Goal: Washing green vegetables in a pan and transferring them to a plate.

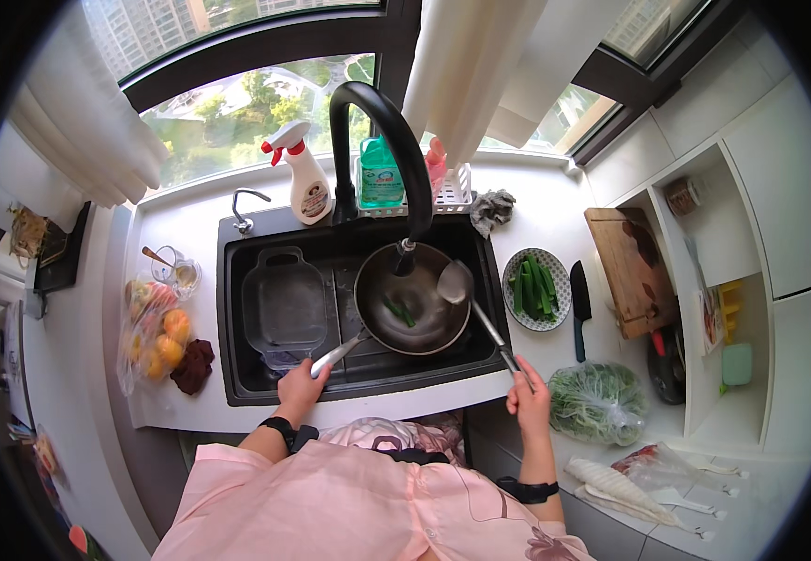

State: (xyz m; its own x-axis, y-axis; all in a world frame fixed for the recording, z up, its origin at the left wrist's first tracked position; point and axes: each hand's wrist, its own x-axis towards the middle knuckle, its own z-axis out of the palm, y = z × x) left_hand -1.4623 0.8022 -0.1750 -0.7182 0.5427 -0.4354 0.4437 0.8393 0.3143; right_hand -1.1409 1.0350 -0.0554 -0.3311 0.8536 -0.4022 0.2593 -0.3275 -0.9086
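A metal wok (412,329) rests in the black sink (237,379), under the black gooseneck faucet (416,175). My left hand (301,390) grips its pale handle (339,353) at the sink's front edge. In my right hand (530,400) is a metal spatula (491,328), its blade against the wok's right inner wall. Some green vegetable pieces (398,311) lie at the wok's bottom. Whether water is running or standing in the wok I cannot tell. A clear plastic basin (285,301) sits in the sink's left part.
Right of the sink are a patterned plate (566,319) of cut green stalks, a kitchen knife (580,301), a wooden cutting board (629,273) and bagged greens (598,403). At left are bagged fruit (170,336) and a glass (186,275). Behind stands a spray bottle (309,184).
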